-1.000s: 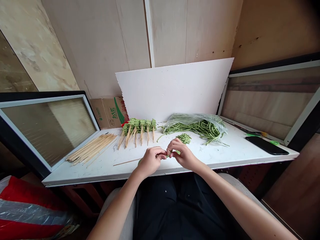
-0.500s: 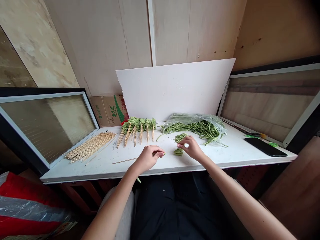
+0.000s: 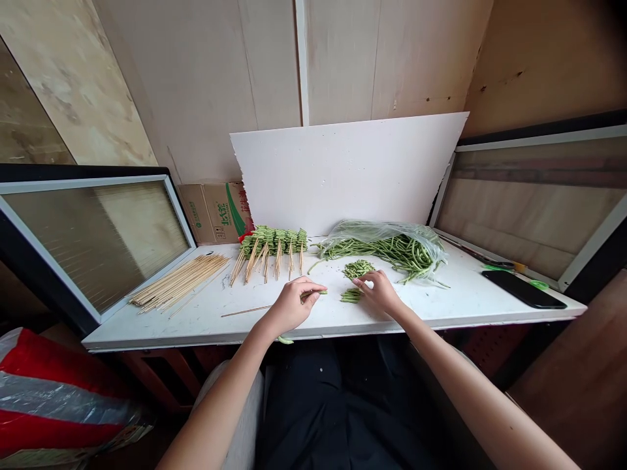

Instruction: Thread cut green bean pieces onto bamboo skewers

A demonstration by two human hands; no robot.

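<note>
Green bean sits gripped in our left hand, its end jutting out toward the right above the white table. We hold our right hand half-curled at a row of cut pieces; we cannot tell whether it grips one. Just behind lies a heap of chopped beans, with long beans in a clear bag beyond. To our left we see a lone skewer, a pile of bare skewers and loaded skewers.
</note>
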